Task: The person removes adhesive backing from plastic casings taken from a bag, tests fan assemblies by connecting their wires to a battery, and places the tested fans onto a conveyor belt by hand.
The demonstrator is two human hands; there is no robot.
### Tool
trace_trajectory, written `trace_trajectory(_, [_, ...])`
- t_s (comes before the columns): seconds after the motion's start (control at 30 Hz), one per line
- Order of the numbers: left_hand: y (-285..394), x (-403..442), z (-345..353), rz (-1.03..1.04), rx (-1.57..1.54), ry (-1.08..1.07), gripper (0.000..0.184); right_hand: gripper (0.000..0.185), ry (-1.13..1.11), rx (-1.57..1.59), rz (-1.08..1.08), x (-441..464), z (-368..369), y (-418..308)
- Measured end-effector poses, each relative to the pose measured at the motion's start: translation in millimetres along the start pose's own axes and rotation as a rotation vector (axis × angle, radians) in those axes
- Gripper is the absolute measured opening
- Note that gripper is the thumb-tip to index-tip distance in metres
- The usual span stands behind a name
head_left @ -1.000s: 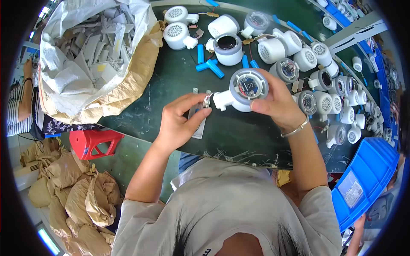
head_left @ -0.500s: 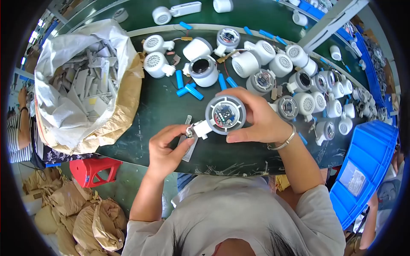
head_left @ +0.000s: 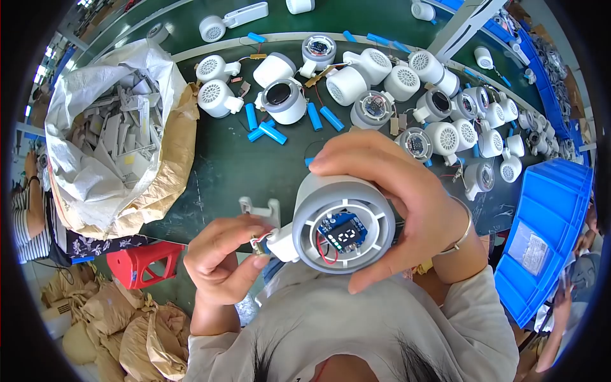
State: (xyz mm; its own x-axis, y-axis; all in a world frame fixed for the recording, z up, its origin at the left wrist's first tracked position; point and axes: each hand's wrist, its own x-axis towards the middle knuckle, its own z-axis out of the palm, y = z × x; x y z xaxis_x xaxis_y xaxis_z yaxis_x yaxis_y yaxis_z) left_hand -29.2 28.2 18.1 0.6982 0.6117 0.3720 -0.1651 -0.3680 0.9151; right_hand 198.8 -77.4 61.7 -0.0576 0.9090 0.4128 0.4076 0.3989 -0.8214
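Observation:
My right hand (head_left: 401, 204) wraps round a white fan head (head_left: 344, 191) with a grey rim. Its open face is tilted up to me and shows a blue circuit board (head_left: 344, 230) with lit digits and a red wire. A short white neck sticks out to the left. At the end of that neck, my left hand (head_left: 226, 258) pinches a small wired part (head_left: 258, 245), mostly hidden by the fingertips. A pale bracket-shaped piece (head_left: 264, 210) shows just above the left fingers; I cannot tell whether it is held.
Many similar fan heads (head_left: 403, 83) and blue cylindrical cells (head_left: 272, 132) are spread over the green table (head_left: 216, 165). A sack (head_left: 172, 184) of plastic scraps stands at left, a blue crate (head_left: 541, 235) at right. A red stool (head_left: 137, 261) is below; other people are at both sides.
The fan head has come nearer to me and lower, and now looks larger. Its board now shows lit digits. My left hand has moved down and left with the wired part.

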Motion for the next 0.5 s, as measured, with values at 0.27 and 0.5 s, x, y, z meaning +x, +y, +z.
trace_trajectory(0.27, [5.4, 7.8, -0.2, 0.028, -0.026, -0.040, 0.030, 0.088, -0.004, -0.050, 0.002, 1.6, -10.6, -6.2])
trace_trajectory(0.5, [15.7, 65.8, -3.8, 0.109, 0.086, -0.089, 0.028, 0.079, 0.026, -0.161, -0.068, 26.1, -49.6, -9.0])
